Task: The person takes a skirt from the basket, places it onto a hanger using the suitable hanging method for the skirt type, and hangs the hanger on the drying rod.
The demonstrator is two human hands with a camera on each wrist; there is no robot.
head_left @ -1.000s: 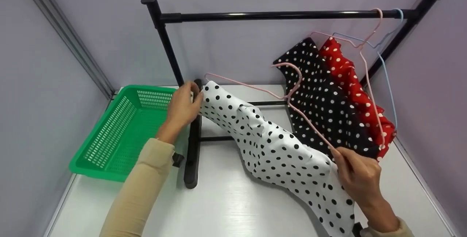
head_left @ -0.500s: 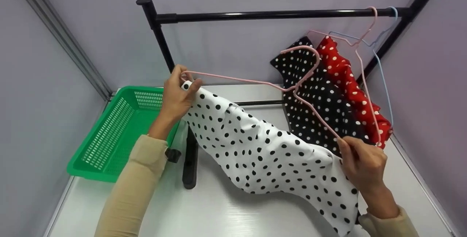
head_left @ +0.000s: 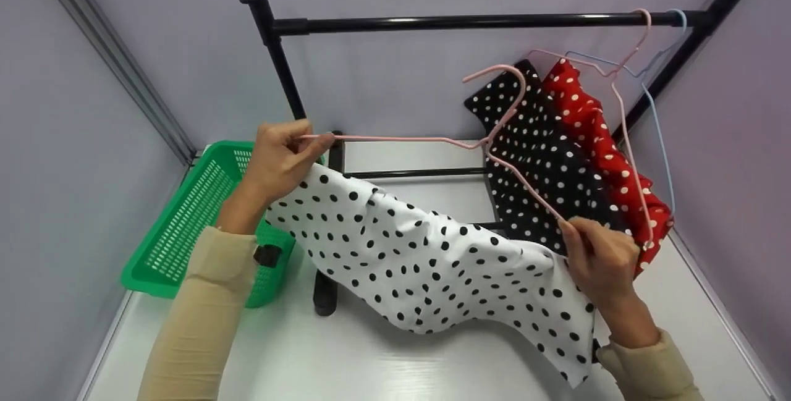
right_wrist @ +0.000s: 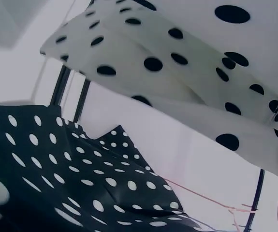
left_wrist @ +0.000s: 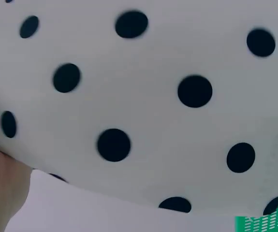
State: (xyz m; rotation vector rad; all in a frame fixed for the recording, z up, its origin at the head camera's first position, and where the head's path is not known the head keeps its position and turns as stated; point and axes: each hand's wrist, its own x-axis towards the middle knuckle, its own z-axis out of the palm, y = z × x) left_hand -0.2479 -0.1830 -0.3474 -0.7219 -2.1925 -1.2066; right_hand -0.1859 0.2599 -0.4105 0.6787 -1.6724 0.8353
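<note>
A pink clothes hanger (head_left: 401, 139) is held in midair in the head view, its hook free and pointing up. My left hand (head_left: 278, 160) pinches the hanger's left end between thumb and fingers. Below it hangs a white cloth with black polka dots (head_left: 426, 265), its left corner beside and under that hand. My right hand (head_left: 602, 265) grips the hanger's right end, where the cloth's upper right corner meets it. The cloth sags between both hands. In the left wrist view the dotted cloth (left_wrist: 153, 116) fills most of the picture.
Behind stands a black clothes rack (head_left: 469, 21). At its right end hang a black white-dotted cloth (head_left: 544, 160) on a pink hanger and a red white-dotted cloth (head_left: 609, 154) on a blue one. A green basket (head_left: 179, 234) stands left on the white table (head_left: 371, 370).
My left hand has gone from the cloth's corner to the hanger's end and shifted left. The hanger's left arm now lies level, and the cloth's left corner has come lower and further left.
</note>
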